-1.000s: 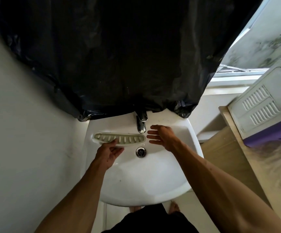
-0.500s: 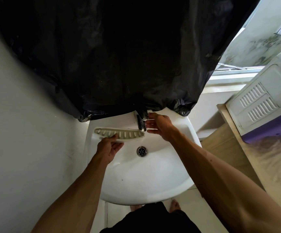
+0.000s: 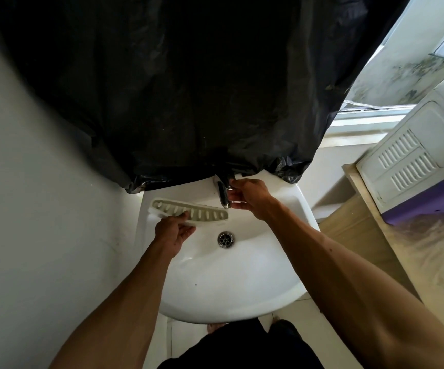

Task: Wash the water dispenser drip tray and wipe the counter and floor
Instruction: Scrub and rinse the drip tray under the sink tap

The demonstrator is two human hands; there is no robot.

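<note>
Here, left hand (image 3: 174,233) pinching tray (image 3: 205,213), right hand (image 3: 250,198) tap (image 3: 222,194)

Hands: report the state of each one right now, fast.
Left hand: closed, holding the drip tray.
Right hand: closed on the faucet.

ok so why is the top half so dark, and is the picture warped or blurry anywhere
Head view: the dark mass is a black plastic sheet hanging above the sink, not underexposure; daylight comes from the window at right, leaving soft glare on the sink; the wide-angle lens bows the wall; the tap sits in shadow, its detail hard to read.
</note>
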